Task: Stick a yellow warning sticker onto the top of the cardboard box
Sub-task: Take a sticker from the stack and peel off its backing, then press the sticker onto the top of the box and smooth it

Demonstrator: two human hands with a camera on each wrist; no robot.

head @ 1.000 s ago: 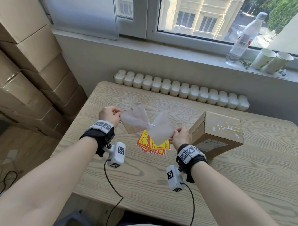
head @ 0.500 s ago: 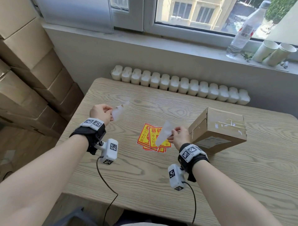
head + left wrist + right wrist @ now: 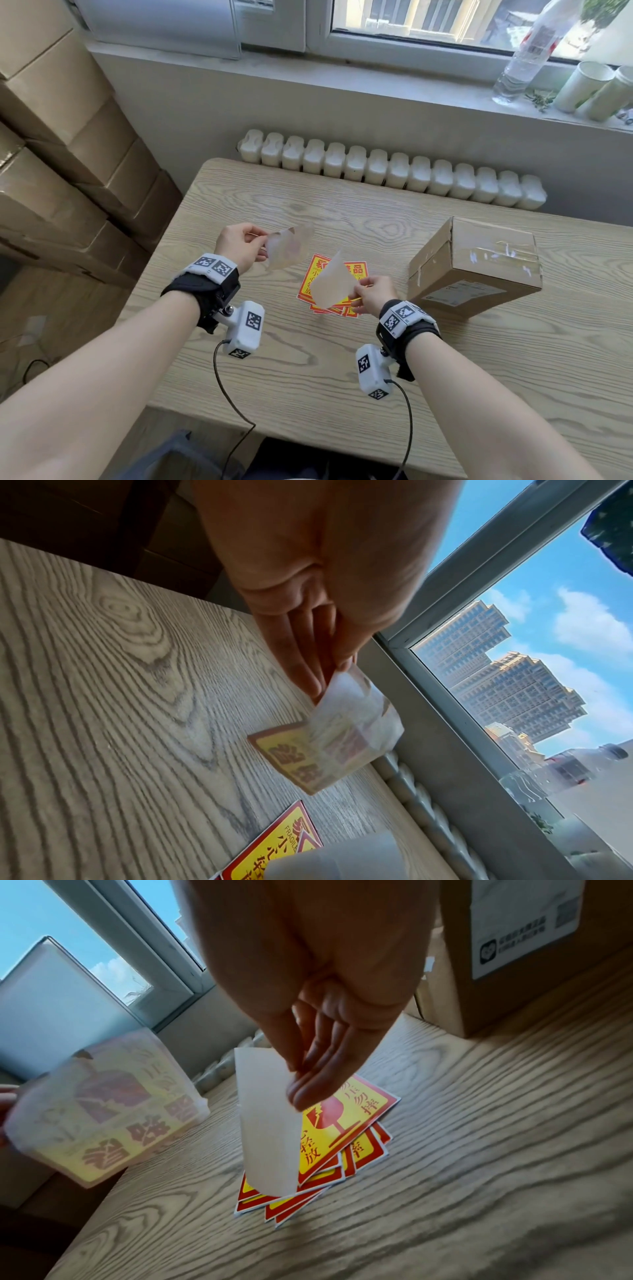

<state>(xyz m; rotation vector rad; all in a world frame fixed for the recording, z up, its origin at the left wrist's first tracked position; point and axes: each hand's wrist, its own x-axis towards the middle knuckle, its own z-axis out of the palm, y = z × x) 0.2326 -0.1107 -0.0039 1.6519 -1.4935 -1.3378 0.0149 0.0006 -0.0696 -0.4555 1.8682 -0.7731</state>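
My left hand (image 3: pixel 262 240) pinches a peeled sticker (image 3: pixel 289 248) above the table; its yellow and red print shows through in mirror image (image 3: pixel 106 1112) (image 3: pixel 342 739). My right hand (image 3: pixel 356 293) pinches a curled white backing sheet (image 3: pixel 330 282) (image 3: pixel 267 1123) over a fanned stack of yellow warning stickers (image 3: pixel 358 269) (image 3: pixel 356 1104) lying flat on the table. The two sheets are apart. The taped cardboard box (image 3: pixel 479 263) (image 3: pixel 514 947) stands on the table to the right of my right hand, its top bare.
The wooden table (image 3: pixel 342 377) ends at a white radiator (image 3: pixel 394 171) under the window. Stacked cardboard boxes (image 3: pixel 68 154) fill the left side. A water bottle (image 3: pixel 527 58) and paper cups (image 3: pixel 582 85) stand on the sill.
The sticker and its backing, touching a second ago, have come fully apart. My hands then stayed apart, and both sheets now face the camera more broadly.
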